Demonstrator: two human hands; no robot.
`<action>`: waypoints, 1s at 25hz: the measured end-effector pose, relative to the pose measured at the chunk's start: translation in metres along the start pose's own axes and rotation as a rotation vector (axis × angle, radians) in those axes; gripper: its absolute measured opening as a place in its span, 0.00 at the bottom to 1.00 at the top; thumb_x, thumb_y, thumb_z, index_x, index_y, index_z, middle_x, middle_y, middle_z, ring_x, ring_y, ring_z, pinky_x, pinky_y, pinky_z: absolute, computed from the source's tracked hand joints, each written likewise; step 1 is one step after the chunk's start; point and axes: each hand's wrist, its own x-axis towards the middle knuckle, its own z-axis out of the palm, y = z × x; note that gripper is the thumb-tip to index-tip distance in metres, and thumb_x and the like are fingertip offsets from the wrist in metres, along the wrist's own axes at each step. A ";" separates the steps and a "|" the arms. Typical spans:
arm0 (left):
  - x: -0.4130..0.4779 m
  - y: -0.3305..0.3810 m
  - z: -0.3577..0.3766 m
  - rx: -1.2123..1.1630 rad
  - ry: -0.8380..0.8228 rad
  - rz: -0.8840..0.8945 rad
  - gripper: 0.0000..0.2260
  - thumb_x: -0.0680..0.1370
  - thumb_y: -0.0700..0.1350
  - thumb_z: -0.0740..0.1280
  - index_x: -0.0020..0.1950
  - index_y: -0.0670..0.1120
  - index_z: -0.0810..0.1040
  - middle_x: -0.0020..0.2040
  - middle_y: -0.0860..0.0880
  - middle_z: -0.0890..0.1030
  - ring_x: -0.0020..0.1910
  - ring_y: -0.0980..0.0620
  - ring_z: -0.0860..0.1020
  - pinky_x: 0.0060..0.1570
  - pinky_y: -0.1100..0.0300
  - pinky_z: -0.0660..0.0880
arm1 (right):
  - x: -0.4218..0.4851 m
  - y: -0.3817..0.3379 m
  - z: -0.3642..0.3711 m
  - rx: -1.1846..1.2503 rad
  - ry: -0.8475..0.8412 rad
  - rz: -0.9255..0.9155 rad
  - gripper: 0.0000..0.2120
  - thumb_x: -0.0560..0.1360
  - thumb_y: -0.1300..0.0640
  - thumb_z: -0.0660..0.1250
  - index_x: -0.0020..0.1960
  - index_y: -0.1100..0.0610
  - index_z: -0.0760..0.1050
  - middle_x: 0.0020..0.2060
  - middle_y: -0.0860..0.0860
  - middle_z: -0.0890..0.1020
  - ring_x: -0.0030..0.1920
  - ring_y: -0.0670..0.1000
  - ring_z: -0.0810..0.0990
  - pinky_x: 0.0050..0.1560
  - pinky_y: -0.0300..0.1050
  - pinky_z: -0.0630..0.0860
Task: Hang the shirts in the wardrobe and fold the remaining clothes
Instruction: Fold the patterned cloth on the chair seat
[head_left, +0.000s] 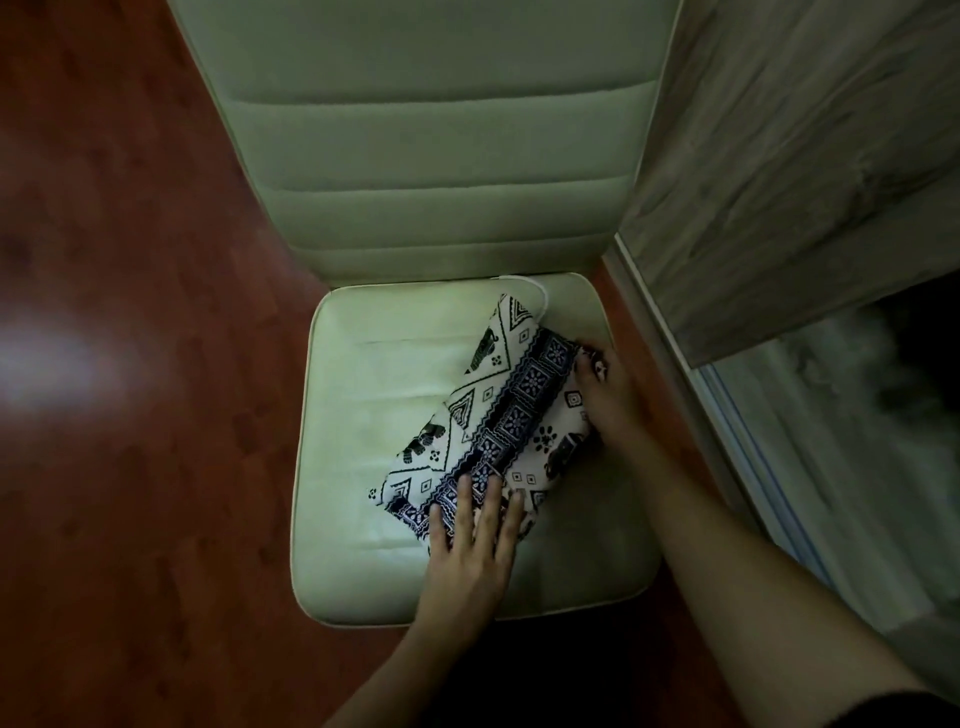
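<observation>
You are pressing your left hand (470, 540) flat, fingers spread, on the folded patterned garment (498, 415) lying on the chair seat (374, 374), probably setting the crease. Your right hand (610, 400) is bracing its right edge; pinching or pressing, cannot tell.

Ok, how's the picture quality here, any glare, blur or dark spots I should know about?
Head view: dim overall; a bright glare patch on the wooden floor at left; the patterned garment on the chair seat is fairly sharp; the wardrobe at right is smeared with blur; wide-angle distortion bows the chair's edges.
</observation>
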 end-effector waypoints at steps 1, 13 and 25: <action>-0.003 0.002 -0.001 -0.038 0.028 -0.002 0.25 0.78 0.52 0.57 0.72 0.44 0.63 0.76 0.40 0.56 0.71 0.37 0.62 0.56 0.33 0.69 | -0.005 -0.004 0.000 -0.167 0.067 -0.090 0.13 0.80 0.57 0.58 0.63 0.57 0.71 0.57 0.53 0.78 0.60 0.55 0.75 0.53 0.42 0.70; 0.069 -0.088 -0.020 -0.016 0.082 -0.019 0.39 0.66 0.47 0.75 0.73 0.56 0.61 0.76 0.49 0.59 0.75 0.40 0.53 0.61 0.28 0.60 | -0.037 0.003 0.008 -0.998 -0.001 -0.367 0.26 0.79 0.41 0.52 0.75 0.45 0.54 0.73 0.59 0.60 0.66 0.61 0.67 0.58 0.54 0.71; 0.141 -0.124 -0.066 -0.627 -0.008 -0.928 0.24 0.77 0.61 0.58 0.48 0.39 0.76 0.45 0.40 0.78 0.49 0.40 0.75 0.43 0.53 0.68 | -0.008 -0.012 0.010 -0.484 0.163 0.035 0.21 0.80 0.43 0.49 0.58 0.57 0.71 0.46 0.55 0.77 0.47 0.56 0.75 0.43 0.46 0.70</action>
